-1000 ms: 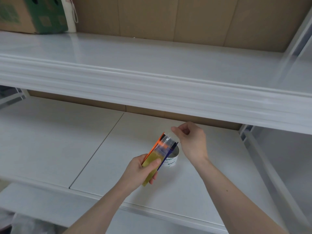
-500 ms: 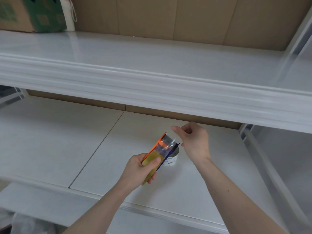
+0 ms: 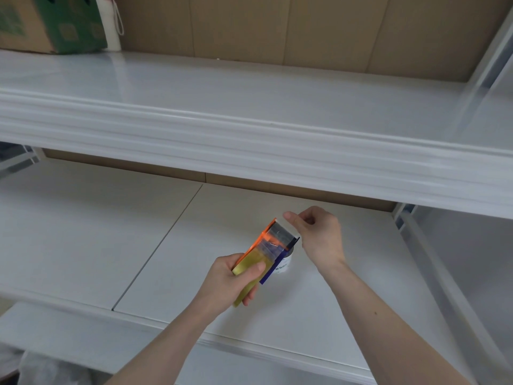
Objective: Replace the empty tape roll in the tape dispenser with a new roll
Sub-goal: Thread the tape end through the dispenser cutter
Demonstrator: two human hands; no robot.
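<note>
White shelving fills the view, with brown cardboard backing behind it, seen from a head-worn camera looking down at two bare forearms.

Nearest, the left hand (image 3: 233, 276) grips the tape dispenser (image 3: 266, 254) above the lower shelf (image 3: 83, 232), thumb pressed across a yellowish roll of tape (image 3: 251, 269) seated between the dispenser's orange side and its dark blue side. The dispenser tilts up and away from the person.

Just beyond it, the right hand (image 3: 316, 232) has its fingers (image 3: 291, 219) pinched together at the dispenser's far end, where a clear strip of tape (image 3: 280, 234) stretches over the front. The strip is transparent, so whether the fingers truly hold its end cannot be told for certain.

Partly hidden behind the dispenser, a white ring with printing, likely the empty core (image 3: 284, 263), stands on the lower shelf, touching or just beside the dispenser in this view.

Judging from this, the swap itself looks done: a roll sits inside and the old core is out. What seems left is threading the free end across the cutter and setting the dispenser down.

Farther off, the upper shelf (image 3: 249, 107) carries a green and brown cardboard box (image 3: 50, 23) at far left.
</note>
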